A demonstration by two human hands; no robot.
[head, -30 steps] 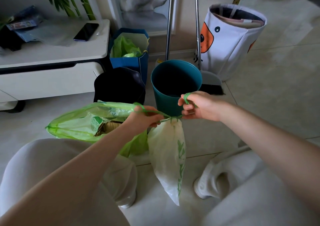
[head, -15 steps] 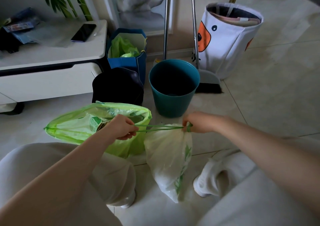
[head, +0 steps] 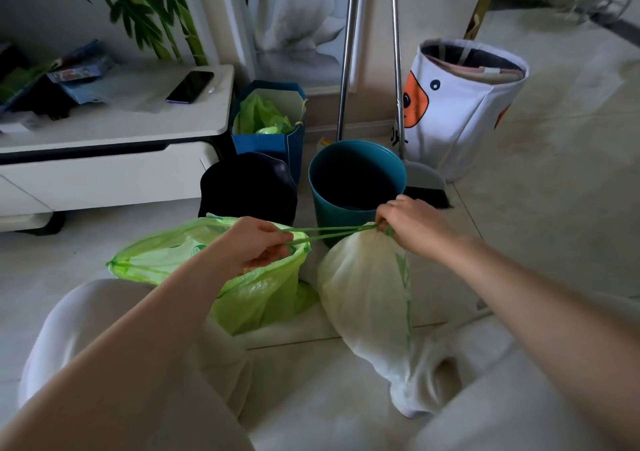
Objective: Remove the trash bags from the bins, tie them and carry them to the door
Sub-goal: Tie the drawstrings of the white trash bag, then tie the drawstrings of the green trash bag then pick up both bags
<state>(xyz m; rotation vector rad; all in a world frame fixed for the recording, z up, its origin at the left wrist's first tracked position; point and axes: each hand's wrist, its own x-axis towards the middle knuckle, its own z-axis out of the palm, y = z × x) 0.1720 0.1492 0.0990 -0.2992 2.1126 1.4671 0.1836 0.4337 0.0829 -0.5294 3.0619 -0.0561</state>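
A pale white-green trash bag (head: 363, 298) hangs closed in front of me above the floor. My right hand (head: 412, 223) pinches its gathered neck. My left hand (head: 254, 242) grips the green drawstring (head: 329, 233), which runs taut between both hands. An open bright green trash bag (head: 256, 294) with waste inside stands on the floor under my left hand. Behind it stand a teal bin (head: 356, 182) with no bag in it and a black bin (head: 247, 187).
A blue paper bag (head: 268, 142) with green plastic stands by the wall. A broom and dustpan (head: 424, 180) lean behind the teal bin, beside a white fabric basket (head: 460, 111). A low white cabinet (head: 104, 170) with a phone (head: 189, 87) is at left. My knees fill the foreground.
My hands have drawn apart, stretching the drawstring longer. My right hand shifted from the string end to the bag's neck, and the bag's mouth has cinched shut.
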